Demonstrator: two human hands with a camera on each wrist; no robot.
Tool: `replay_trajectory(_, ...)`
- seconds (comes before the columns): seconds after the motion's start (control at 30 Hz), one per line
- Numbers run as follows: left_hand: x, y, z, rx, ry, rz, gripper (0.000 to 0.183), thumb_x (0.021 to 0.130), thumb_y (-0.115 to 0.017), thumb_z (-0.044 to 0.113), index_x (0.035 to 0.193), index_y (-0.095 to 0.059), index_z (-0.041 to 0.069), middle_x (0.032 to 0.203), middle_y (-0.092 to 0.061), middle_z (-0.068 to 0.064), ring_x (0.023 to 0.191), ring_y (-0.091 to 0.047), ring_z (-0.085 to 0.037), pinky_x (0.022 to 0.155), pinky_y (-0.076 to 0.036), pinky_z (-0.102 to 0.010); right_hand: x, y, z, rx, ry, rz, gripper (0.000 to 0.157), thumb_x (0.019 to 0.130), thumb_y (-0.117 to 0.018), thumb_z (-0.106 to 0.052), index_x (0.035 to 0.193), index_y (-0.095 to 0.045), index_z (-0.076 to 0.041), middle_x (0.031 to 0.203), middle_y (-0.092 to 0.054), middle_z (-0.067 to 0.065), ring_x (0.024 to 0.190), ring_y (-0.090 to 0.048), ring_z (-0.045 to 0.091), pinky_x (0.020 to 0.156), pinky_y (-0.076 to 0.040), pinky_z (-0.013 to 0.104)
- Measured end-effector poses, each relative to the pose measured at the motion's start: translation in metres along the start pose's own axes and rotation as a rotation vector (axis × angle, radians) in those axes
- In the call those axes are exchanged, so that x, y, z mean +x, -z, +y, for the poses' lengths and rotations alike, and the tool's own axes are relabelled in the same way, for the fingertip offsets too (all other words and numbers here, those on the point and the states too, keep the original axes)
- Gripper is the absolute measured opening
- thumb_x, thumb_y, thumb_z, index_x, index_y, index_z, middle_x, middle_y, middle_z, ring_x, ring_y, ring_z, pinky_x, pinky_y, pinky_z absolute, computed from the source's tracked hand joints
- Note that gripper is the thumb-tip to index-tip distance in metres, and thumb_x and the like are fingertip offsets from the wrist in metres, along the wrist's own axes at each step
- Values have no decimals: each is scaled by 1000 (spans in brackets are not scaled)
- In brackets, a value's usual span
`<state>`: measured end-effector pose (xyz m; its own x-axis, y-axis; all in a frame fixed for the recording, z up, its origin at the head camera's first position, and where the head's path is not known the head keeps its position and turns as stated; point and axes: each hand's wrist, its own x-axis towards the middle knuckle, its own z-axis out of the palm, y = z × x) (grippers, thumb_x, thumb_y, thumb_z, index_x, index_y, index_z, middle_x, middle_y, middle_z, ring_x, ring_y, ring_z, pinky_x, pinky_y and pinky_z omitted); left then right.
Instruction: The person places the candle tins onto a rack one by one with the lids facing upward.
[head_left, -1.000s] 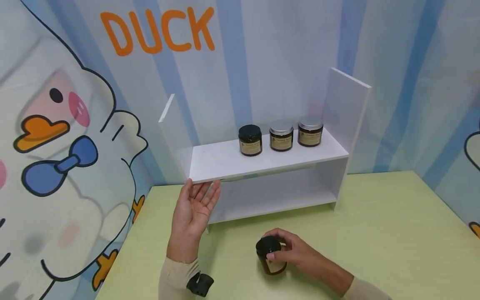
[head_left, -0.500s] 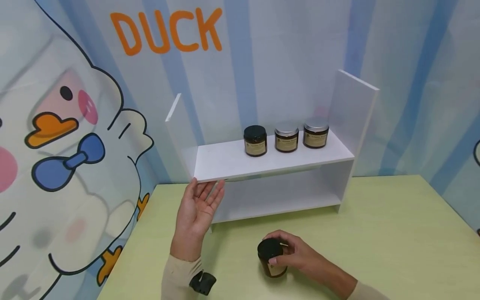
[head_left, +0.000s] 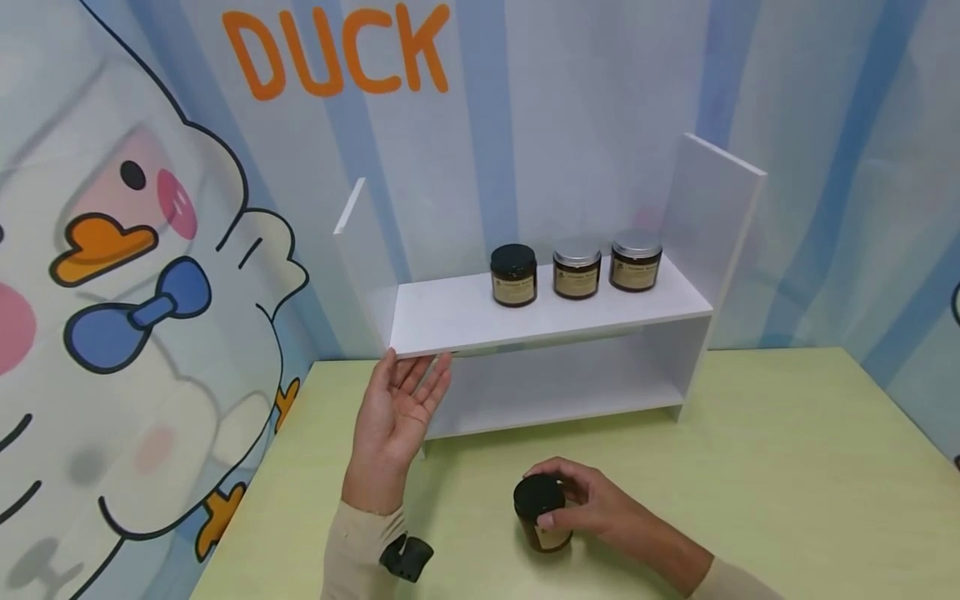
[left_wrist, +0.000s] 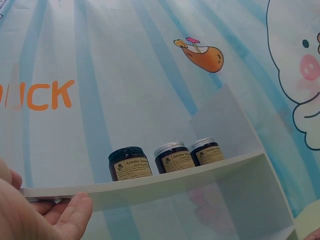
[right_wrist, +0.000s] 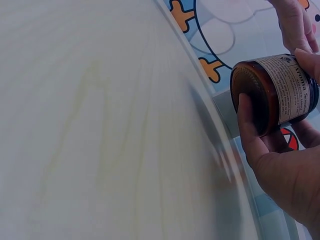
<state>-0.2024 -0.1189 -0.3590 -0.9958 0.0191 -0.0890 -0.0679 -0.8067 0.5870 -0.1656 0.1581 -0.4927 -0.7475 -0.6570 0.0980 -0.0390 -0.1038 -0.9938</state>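
My right hand (head_left: 592,508) grips a brown jar (head_left: 553,537) with a black lid and a tan label, between thumb and fingers. It hangs slightly tilted over the table; the right wrist view shows the jar's base (right_wrist: 250,95) with a fingertip against it. My left hand (head_left: 393,417) is palm up at the front left corner of a white two-tier shelf (head_left: 442,321). Its fingers reach under the upper board (left_wrist: 125,187) while the thumb lies against the board's edge. On that board stand a black-lidded jar (head_left: 514,277) and two silver-lidded jars (head_left: 577,271), (head_left: 635,263).
The shelf's tall right panel (head_left: 708,217) and left panel (head_left: 363,258) rise beside the upper board. Below is a lower board (head_left: 555,396). A pale yellow-green table (head_left: 795,467) bears the shelf, with a cartoon duck backdrop (head_left: 600,100) behind.
The head view has shifted slightly. Both hands keep their holds; the jar in my right hand and those on the shelf have hardly moved.
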Motion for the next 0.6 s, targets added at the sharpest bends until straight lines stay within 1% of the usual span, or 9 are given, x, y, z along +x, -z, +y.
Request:
replay_trajectory(0.13, 0, -1, 0, -2, 3, 10, 49, 110, -42, 39, 146, -44, 5, 127, -58, -10, 120, -65, -29, 104, -53, -39, 0, 1, -1, -30, -6, 4, 46, 94, -71, -5, 137, -55, -3, 130, -61, 19, 117, -61, 28, 95, -52, 33)
replay_trajectory(0.4, 2, -2, 0, 1, -4, -1, 50, 110, -42, 38, 147, -42, 5, 129, -57, -10, 119, -65, -29, 105, -53, -38, 3, 3, -6, -80, -5, 5, 45, 93, -73, -7, 136, -57, -4, 131, -61, 19, 117, -60, 30, 96, -50, 34)
replay_trajectory(0.6, 0, -1, 0, 14, -6, 10, 50, 110, -42, 39, 147, -41, 5, 130, -56, -11, 120, -65, -29, 105, -52, -39, 3, 5, -6, -74, -27, -9, 46, 92, -73, -7, 136, -57, -4, 130, -62, 15, 116, -61, 29, 98, -49, 35)
